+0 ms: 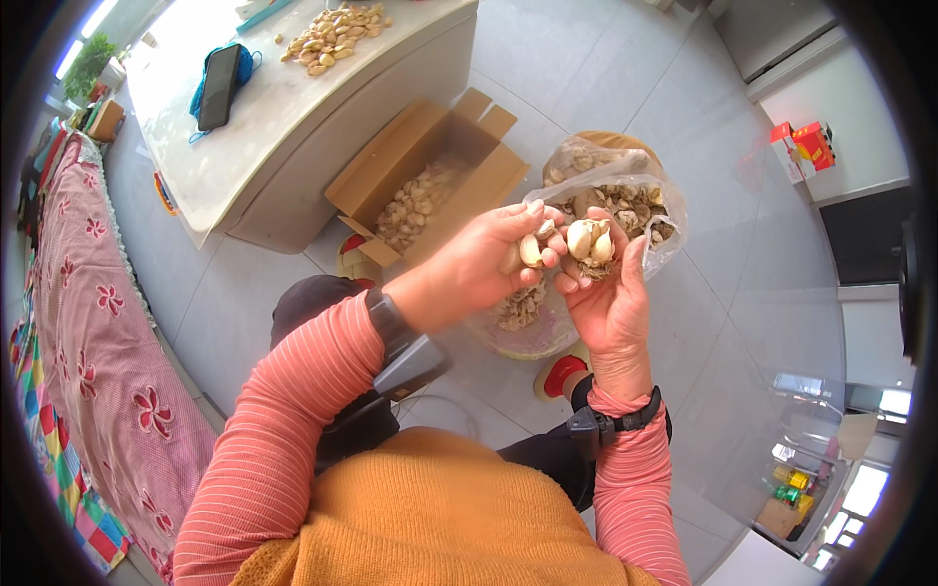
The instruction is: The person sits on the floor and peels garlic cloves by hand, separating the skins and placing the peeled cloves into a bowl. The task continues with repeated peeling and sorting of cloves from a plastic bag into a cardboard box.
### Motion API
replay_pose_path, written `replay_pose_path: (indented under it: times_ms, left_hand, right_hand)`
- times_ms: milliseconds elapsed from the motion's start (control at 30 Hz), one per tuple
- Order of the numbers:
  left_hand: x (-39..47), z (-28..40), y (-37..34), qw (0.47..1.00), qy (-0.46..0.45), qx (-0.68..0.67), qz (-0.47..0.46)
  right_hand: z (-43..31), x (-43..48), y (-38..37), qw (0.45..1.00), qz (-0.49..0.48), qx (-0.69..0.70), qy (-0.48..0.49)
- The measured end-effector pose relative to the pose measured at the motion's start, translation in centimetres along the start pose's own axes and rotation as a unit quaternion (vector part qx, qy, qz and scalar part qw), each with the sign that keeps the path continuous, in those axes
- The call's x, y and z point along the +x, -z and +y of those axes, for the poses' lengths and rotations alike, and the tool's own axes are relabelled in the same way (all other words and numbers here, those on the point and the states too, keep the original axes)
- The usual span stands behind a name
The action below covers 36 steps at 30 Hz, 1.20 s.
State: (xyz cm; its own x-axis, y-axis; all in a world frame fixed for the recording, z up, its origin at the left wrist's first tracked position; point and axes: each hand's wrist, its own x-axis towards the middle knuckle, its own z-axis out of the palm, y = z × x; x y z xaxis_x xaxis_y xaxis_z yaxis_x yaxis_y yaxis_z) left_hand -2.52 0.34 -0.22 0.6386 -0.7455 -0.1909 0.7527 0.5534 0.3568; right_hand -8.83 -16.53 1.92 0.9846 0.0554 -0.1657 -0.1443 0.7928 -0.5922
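My left hand (473,253) has its fingers curled around loose garlic cloves (530,251). In my right hand (612,308) rests a partly opened garlic bulb (591,242), its roots pointing down and its cloves exposed. The two hands nearly meet at the fingertips. Just beyond them, a clear plastic bag (670,245) holds garlic bulbs (629,209). Below my hands stands a basin (546,344) with dry garlic skins and stalks (522,308), partly hidden by my left hand. An open cardboard box (410,135) to the left contains many separated cloves (414,209).
A table (278,139) at the upper left bears a heap of garlic cloves (333,40) and a phone (220,86) on blue yarn or cloth. Pink flowered fabric (117,344) covers furniture along the left. A red box (802,150) stands at the right.
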Motion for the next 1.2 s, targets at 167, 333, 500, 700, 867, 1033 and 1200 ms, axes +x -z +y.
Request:
replay_pose_path:
  times_ms: [167, 333, 500, 700, 867, 1033, 1200]
  left_hand:
    - [0.1, 0.1, 0.5, 1.0, 0.009, -0.008, 0.019]
    - [0.3, 0.2, 0.6, 0.994, 0.02, -0.104, 0.027]
    - [0.1, 0.3, 0.5, 0.995, 0.005, -0.087, 0.054]
    - [0.3, 0.2, 0.0, 0.999, -0.022, -0.026, 0.037]
    - [0.0, 0.1, -1.3, 0.991, -0.042, 0.115, 0.053]
    - [-0.9, 0.2, -2.4, 0.895, -0.152, 0.419, -0.021]
    - [-1.3, 0.3, -2.3, 0.83, -0.17, 0.529, -0.046]
  right_hand:
    - [-0.1, 0.4, 0.7, 0.998, -0.052, 0.028, 0.002]
    - [-0.7, 0.3, 1.6, 0.999, -0.019, 0.01, -0.026]
    - [-0.5, 0.1, 2.0, 0.999, 0.025, -0.007, -0.031]
    - [-0.3, 0.3, 2.1, 0.994, 0.007, -0.108, -0.008]
    - [-0.4, 0.3, 1.6, 0.979, 0.026, -0.2, 0.0]
    - [-0.6, 0.3, 1.2, 0.968, 0.02, -0.25, -0.022]
    - [-0.9, -0.2, 1.0, 0.956, -0.007, -0.294, -0.017]
